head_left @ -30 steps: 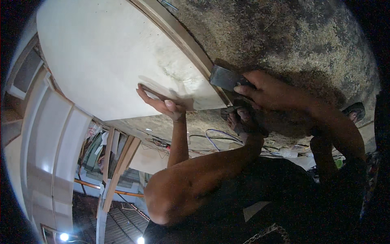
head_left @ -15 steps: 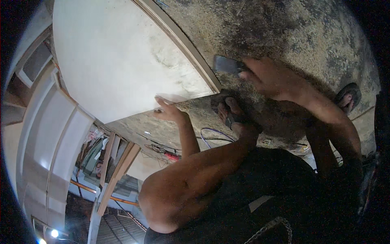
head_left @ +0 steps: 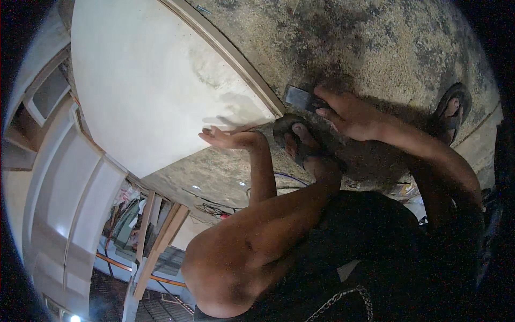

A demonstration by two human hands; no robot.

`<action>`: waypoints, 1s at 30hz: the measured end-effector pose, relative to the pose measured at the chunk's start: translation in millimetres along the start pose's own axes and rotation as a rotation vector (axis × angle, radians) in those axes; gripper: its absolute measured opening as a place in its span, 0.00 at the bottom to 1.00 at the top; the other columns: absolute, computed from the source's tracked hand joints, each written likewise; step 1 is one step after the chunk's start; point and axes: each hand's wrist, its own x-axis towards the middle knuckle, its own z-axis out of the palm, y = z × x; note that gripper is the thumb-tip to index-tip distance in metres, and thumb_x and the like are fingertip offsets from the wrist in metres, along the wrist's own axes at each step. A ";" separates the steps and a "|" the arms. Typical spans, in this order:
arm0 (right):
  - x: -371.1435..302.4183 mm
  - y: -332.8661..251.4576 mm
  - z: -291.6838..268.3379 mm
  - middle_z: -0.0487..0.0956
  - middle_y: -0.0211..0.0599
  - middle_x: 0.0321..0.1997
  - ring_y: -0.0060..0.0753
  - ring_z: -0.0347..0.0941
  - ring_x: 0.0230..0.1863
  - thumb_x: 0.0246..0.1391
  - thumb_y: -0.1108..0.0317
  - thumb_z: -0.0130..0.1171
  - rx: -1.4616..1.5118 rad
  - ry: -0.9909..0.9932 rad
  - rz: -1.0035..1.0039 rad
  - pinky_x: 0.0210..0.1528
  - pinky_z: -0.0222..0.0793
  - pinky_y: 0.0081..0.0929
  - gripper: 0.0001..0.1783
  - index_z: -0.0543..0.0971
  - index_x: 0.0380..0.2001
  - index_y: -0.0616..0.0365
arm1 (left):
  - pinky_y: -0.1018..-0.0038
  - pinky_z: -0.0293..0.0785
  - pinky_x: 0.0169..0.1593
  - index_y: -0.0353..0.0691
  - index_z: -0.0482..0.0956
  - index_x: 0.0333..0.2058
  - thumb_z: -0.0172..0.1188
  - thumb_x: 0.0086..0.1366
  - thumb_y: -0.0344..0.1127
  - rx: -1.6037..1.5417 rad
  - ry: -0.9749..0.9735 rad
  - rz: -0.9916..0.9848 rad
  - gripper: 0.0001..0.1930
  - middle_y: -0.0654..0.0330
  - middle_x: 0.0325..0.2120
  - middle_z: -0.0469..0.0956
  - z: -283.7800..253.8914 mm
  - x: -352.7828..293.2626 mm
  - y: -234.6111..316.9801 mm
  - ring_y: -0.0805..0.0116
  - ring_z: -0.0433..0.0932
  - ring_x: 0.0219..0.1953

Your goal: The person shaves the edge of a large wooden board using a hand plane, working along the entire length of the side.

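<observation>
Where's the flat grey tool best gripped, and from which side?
Probably the dark end of the tool, coming from the right: the right hand has its thumb and fingers about that end, while the flat, straight-edged grey part juts out free to the left.

The person shows two hands, one left hand (head_left: 228, 139) and one right hand (head_left: 346, 115), along with one flat grey tool (head_left: 297, 97) and one white panel (head_left: 155, 91). There are two sandalled feet (head_left: 453, 109), one chain (head_left: 335, 298) and one lit lamp (head_left: 75, 319) (the dark cables (head_left: 210, 207), more than one, tangle too much to count).
</observation>
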 end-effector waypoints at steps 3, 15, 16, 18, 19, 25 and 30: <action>-2.3 -6.3 4.5 0.75 0.58 0.31 0.58 0.72 0.35 0.62 0.57 0.41 0.035 -0.073 0.056 0.41 0.67 0.47 0.27 0.57 0.58 0.64 | 0.60 0.42 0.66 0.28 0.47 0.61 0.51 0.60 0.41 -0.040 -0.082 -0.271 0.37 0.42 0.62 0.49 11.2 -22.2 40.3 0.53 0.47 0.65; 3.4 -13.5 21.2 0.76 0.59 0.27 0.64 0.73 0.30 0.57 0.65 0.47 0.140 -0.065 -0.019 0.33 0.69 0.49 0.24 0.61 0.54 0.68 | 0.48 0.35 0.65 0.34 0.34 0.63 0.72 0.42 0.46 0.308 -0.725 0.431 0.61 0.38 0.63 0.38 -19.2 -41.1 42.1 0.43 0.38 0.66; 3.7 -21.1 16.7 0.76 0.59 0.25 0.64 0.73 0.29 0.56 0.66 0.48 0.108 -0.095 0.015 0.31 0.69 0.49 0.24 0.62 0.52 0.70 | 0.47 0.34 0.65 0.33 0.33 0.63 0.73 0.40 0.48 0.305 -0.752 0.315 0.63 0.38 0.63 0.37 -16.4 -43.6 42.3 0.44 0.37 0.66; 4.8 -29.0 19.0 0.76 0.60 0.25 0.64 0.74 0.29 0.55 0.67 0.48 0.081 -0.105 0.017 0.31 0.69 0.50 0.23 0.62 0.51 0.70 | 0.49 0.27 0.65 0.31 0.32 0.63 0.74 0.37 0.52 0.391 -0.750 0.351 0.67 0.38 0.63 0.36 -15.3 -43.0 40.4 0.44 0.34 0.66; 3.1 -33.2 19.8 0.76 0.61 0.24 0.63 0.74 0.29 0.54 0.68 0.48 0.057 -0.106 0.028 0.31 0.69 0.50 0.22 0.63 0.49 0.70 | 0.49 0.24 0.65 0.31 0.32 0.63 0.73 0.36 0.55 0.369 -0.751 0.310 0.68 0.38 0.63 0.36 -12.6 -45.7 42.9 0.44 0.34 0.66; 5.6 -45.4 21.9 0.75 0.63 0.26 0.63 0.73 0.34 0.58 0.69 0.44 0.128 -0.172 0.205 0.35 0.68 0.51 0.21 0.59 0.52 0.70 | 0.46 0.19 0.63 0.31 0.31 0.63 0.69 0.33 0.68 0.511 -0.740 0.244 0.72 0.36 0.63 0.33 -1.5 -50.6 46.2 0.43 0.29 0.67; 14.6 -28.7 18.2 0.73 0.65 0.40 0.63 0.70 0.45 0.59 0.66 0.43 0.091 -0.243 0.193 0.46 0.67 0.49 0.24 0.58 0.56 0.66 | 0.41 0.22 0.61 0.29 0.34 0.63 0.65 0.32 0.74 0.646 -0.710 0.311 0.72 0.35 0.63 0.31 3.7 -56.4 46.3 0.41 0.27 0.66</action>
